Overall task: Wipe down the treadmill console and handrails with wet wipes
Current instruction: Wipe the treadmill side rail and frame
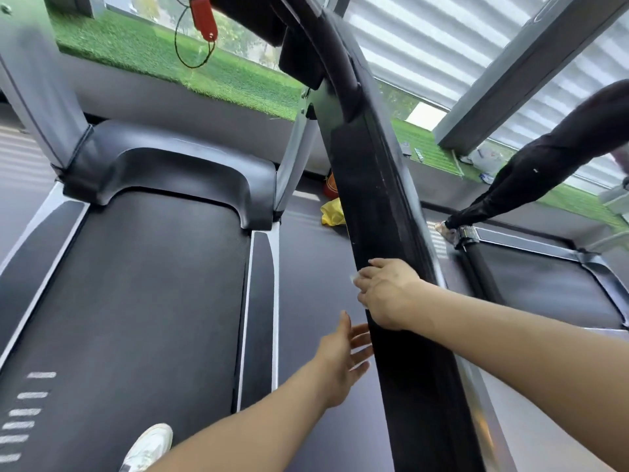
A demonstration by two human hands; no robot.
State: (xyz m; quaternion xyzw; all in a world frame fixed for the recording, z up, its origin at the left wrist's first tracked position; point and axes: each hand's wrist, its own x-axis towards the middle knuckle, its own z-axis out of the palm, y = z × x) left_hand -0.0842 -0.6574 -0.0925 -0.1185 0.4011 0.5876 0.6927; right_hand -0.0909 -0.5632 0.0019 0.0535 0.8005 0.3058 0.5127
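We judged right handrail mid-wipe: right hand pressed wet wipe lower centre, fingers curled; left hand spread, empty. Console unseen.

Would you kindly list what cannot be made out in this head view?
- Wet wipe: mostly hidden under the right hand; only a white corner shows.
- Treadmill console: cut off by the top edge.
- Left hand: fingertips hidden behind the handrail.

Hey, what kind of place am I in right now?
Most likely a gym. There is a treadmill belt underfoot, its black handrail under the right hand, and a second treadmill alongside by the window.
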